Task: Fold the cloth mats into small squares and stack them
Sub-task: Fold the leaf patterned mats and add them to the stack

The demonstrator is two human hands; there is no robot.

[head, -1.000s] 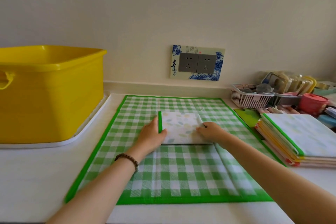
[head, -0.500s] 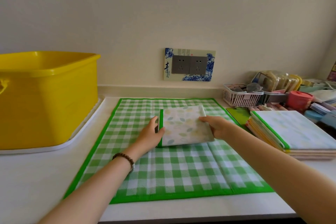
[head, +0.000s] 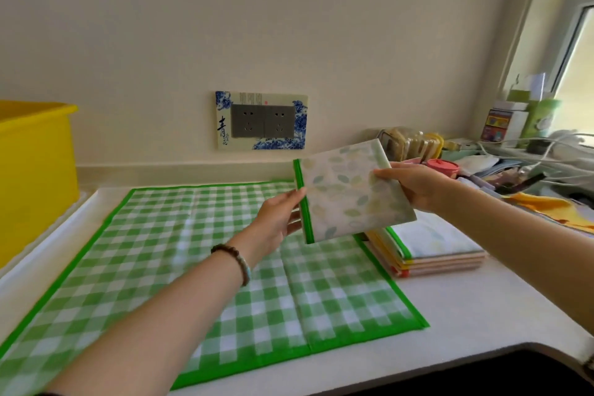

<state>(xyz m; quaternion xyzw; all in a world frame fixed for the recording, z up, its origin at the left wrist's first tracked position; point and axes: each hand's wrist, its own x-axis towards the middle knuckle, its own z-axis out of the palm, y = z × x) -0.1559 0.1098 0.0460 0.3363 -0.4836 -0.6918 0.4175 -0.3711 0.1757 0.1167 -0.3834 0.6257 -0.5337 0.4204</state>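
A folded square mat (head: 345, 194) with a pale leaf print and a green edge is held in the air over the right side of the counter. My right hand (head: 414, 185) grips its right edge, thumb on top. My left hand (head: 281, 219) touches its green left edge with straight fingers. Below it, partly hidden, a stack of folded mats (head: 434, 247) lies on the counter. A large green checked mat (head: 180, 267) is spread flat on the counter in front of me.
A yellow tub (head: 35, 170) stands on a white tray at the left. Behind the stack are a red lidded pot (head: 445, 167), boxes, cables and an orange cloth (head: 546, 207). A wall socket (head: 262, 120) is on the back wall.
The folded leaf-print mat has been lifted off the checked mat and carried right, above the stack. Both hands moved with it; the view turned right.
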